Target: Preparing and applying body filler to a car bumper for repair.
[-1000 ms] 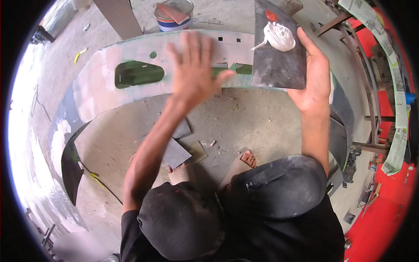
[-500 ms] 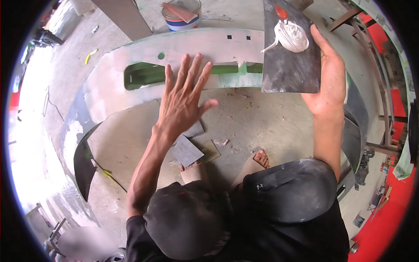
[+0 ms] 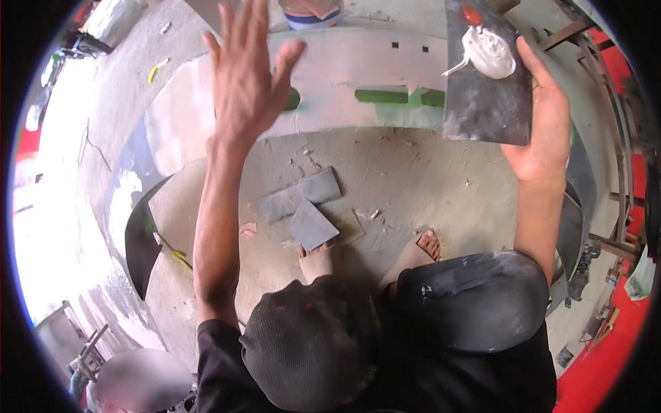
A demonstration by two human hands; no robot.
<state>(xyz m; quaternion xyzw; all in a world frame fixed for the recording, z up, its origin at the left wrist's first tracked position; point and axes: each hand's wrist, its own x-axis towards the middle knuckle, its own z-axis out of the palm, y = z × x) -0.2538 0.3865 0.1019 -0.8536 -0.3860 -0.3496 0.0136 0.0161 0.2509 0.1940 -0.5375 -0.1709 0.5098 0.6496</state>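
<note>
My left hand (image 3: pixel 249 86) is raised over the far left part of a car bumper (image 3: pixel 323 65), fingers stretched and thumb apart, with nothing in it. Whether it touches the surface I cannot tell. The bumper is pale pink, white and green in patches and curves around me on the floor. Over its right part, my right hand (image 3: pixel 544 134) grips the edge of a dark, flat mixing board (image 3: pixel 485 113). A swirl of white putty (image 3: pixel 494 55) and a small red paste blob (image 3: pixel 471 14) lie on that board.
Grey sandpaper sheets (image 3: pixel 314 226) lie on the concrete by my feet. Beyond the bumper stands a paint can (image 3: pixel 310 18). A yellow strip (image 3: pixel 157 70) is on the floor at the far left. Metal framework (image 3: pixel 568 33) runs along the right.
My left hand has moved left and farther away over the bumper, its fingers still spread. The view has shifted a little. My right hand keeps hold of the board.
</note>
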